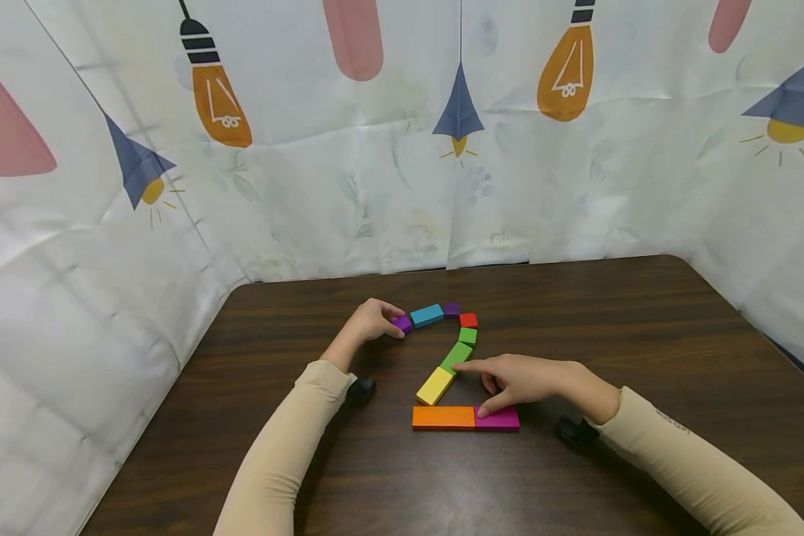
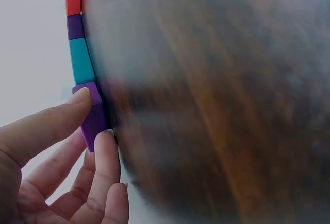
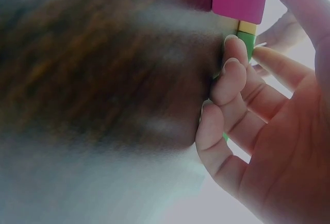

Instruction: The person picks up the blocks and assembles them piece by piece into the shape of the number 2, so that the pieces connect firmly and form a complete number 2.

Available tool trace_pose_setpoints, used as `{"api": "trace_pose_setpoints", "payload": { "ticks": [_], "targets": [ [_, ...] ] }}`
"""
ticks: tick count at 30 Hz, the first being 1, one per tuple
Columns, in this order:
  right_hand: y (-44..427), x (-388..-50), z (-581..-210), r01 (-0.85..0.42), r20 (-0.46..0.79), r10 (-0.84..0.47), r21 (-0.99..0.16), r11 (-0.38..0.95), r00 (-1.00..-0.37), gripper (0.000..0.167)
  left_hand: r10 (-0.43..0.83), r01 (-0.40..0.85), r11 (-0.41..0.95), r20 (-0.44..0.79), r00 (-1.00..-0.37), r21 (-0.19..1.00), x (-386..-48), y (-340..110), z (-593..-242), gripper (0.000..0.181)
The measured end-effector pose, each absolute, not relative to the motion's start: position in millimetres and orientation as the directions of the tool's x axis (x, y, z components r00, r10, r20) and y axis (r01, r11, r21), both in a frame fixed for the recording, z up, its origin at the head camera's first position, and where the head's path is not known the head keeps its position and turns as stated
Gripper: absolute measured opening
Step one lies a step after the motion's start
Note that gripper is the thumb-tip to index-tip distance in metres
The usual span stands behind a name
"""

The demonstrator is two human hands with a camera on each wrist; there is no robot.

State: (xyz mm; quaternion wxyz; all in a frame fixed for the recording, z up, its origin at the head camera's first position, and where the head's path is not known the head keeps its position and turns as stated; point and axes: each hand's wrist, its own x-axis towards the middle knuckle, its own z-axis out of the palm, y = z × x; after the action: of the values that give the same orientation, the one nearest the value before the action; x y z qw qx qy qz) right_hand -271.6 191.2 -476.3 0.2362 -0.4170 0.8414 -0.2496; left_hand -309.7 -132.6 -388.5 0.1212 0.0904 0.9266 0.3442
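Coloured blocks lie on the table in a curve above a straight row, like a figure 2. At the curve's left end my left hand (image 1: 374, 320) pinches a purple block (image 2: 94, 123) between thumb and fingers, against the blue block (image 1: 427, 316). Beyond follow a dark purple block (image 1: 452, 310), a red block (image 1: 468, 320), a small green block (image 1: 467, 336), a longer green block (image 1: 455, 357) and a yellow block (image 1: 435, 386). My right hand (image 1: 525, 378) touches the longer green block with its index finger. Its thumb rests on the magenta block (image 3: 240, 0), beside the orange block (image 1: 444, 418).
The dark wooden table (image 1: 295, 313) reaches back to a white printed curtain (image 1: 388, 201), which also hangs along the left and right sides. A black wrist device (image 1: 360, 391) sits below the left hand, and another (image 1: 576, 430) below the right.
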Motion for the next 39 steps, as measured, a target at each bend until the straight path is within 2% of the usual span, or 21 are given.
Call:
{"api": "trace_pose_setpoints", "payload": {
  "ticks": [10, 26, 34, 39],
  "targets": [
    [189, -262, -466, -0.612, -0.152, -0.831, -0.608, 0.505, -0.534, 0.084, 0.252, 0.094, 0.758, -0.156, -0.955, 0.646, -312, -130, -391, 0.041],
    [189, -266, -468, -0.576, -0.182, -0.821, -0.630, 0.520, -0.541, 0.084, 0.238, 0.083, 0.764, -0.160, -0.958, 0.640, -314, -128, -391, 0.040],
    [181, -242, -431, -0.607, -0.151, -0.845, -0.632, 0.482, -0.513, 0.080, 0.238, 0.083, 0.769, -0.163, -0.958, 0.634, -315, -127, -391, 0.040],
    [174, -226, -403, -0.573, -0.182, -0.822, -0.636, 0.517, -0.539, 0.077, 0.238, 0.080, 0.770, -0.168, -0.957, 0.633, -315, -127, -391, 0.040]
  ]
}}
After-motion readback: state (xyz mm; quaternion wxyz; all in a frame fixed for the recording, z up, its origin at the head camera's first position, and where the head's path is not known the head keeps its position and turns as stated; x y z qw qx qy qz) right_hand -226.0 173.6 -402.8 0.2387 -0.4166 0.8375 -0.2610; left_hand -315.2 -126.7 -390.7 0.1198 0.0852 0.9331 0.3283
